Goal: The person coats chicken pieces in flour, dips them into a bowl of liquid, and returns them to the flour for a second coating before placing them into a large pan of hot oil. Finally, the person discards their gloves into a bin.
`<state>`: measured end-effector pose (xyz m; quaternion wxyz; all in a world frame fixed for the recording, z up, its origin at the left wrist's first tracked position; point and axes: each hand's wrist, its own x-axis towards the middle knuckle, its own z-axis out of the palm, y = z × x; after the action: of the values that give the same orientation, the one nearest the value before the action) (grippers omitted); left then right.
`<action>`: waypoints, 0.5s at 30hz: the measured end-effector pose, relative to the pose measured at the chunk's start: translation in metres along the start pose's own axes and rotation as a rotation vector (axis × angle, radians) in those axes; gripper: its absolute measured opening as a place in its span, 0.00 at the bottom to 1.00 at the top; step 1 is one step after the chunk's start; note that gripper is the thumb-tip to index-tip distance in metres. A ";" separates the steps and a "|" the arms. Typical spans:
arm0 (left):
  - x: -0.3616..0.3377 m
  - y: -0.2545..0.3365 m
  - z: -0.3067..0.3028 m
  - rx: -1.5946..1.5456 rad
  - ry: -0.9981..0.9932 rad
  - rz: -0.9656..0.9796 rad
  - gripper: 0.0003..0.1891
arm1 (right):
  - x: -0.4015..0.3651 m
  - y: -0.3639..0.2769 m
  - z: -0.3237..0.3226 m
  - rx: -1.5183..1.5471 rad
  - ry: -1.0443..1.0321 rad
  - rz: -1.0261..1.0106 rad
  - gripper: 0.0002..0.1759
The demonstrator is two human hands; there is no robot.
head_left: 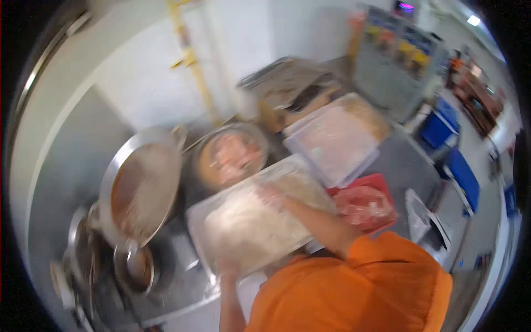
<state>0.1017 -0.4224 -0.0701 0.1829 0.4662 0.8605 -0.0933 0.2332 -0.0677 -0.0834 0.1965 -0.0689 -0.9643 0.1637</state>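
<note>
A rectangular plastic tub (194, 221) holds a mass of white powder (243, 218), heaped toward its left half. My right hand (270, 198) reaches over the tub's far part and touches the powder; motion blur hides its fingers. At the near left corner of the tub is my left hand (228, 266), also smeared, so its fingers cannot be made out. Behind the tub stands a round bowl (259, 141) with pinkish pieces (233, 156) in it.
A large pan of bubbling liquid (146, 191) and a smaller pot (134, 271) stand at left. Lidded containers (334, 141) sit behind the tub, a red basket (387, 191) at right, a yellow pipe (193, 63) on the wall.
</note>
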 end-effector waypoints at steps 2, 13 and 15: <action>-0.030 0.033 -0.058 -0.042 0.067 -0.024 0.22 | 0.000 0.001 0.015 0.074 -0.002 0.144 0.18; 0.008 -0.006 -0.007 -0.414 0.104 -0.009 0.28 | 0.033 0.029 0.075 -0.374 -0.148 0.014 0.12; 0.009 -0.006 -0.006 -0.317 0.071 0.019 0.27 | 0.026 0.017 0.051 -0.384 -0.161 0.001 0.12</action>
<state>0.0907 -0.4166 -0.0684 0.2244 0.4424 0.8661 0.0618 0.1897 -0.0615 -0.1245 0.1022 -0.0923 -0.9903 -0.0179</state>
